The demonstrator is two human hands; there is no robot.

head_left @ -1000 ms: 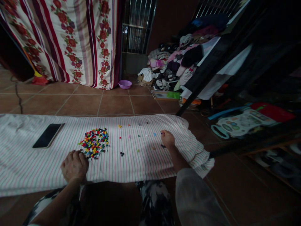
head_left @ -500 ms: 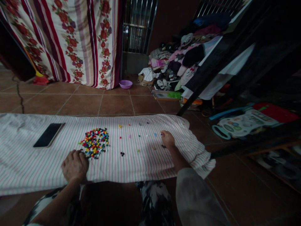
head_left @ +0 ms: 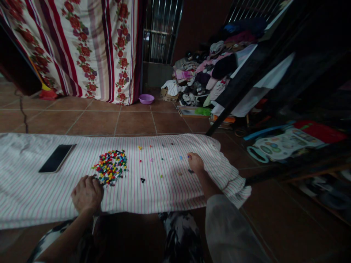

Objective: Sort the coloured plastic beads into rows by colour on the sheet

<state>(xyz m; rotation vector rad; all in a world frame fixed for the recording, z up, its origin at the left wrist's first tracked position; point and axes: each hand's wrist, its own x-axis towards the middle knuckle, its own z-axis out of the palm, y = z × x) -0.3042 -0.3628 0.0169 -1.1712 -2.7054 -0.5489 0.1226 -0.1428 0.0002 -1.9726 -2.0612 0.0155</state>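
- Bead-like pieces [head_left: 111,167], tiny and many-coloured, lay in a loose pile on a cloth-covered table [head_left: 170,199], pale with narrow pink and grey-green stripes.
- Each piece seemed likely to be light, hard and stiff, probably plastic and not easily broken, though perhaps slick and quick to scatter if knocked; the surest hold looked to be a fingertip pinch across opposite sides.
- In colour the pile mixed red, yellow, green, white, blue, orange and black; single shapes were too small to make out well, but many looked short and blocky.
- To the right of the pile, small groups and single pieces sat apart in loose rows, among them a yellow cluster [head_left: 140,148], a black cluster [head_left: 142,180] and a light blue piece [head_left: 181,157] near the right hand [head_left: 195,162].
- That hand had thumb and finger brought together, a dark blue piece [head_left: 189,156] apparently pinched at the tips.
- The left hand [head_left: 87,193] lay palm down by the pile's near left edge, fingers bent; whether it covered anything could not be told.
- A phone [head_left: 57,158] lay farther left, black face up.
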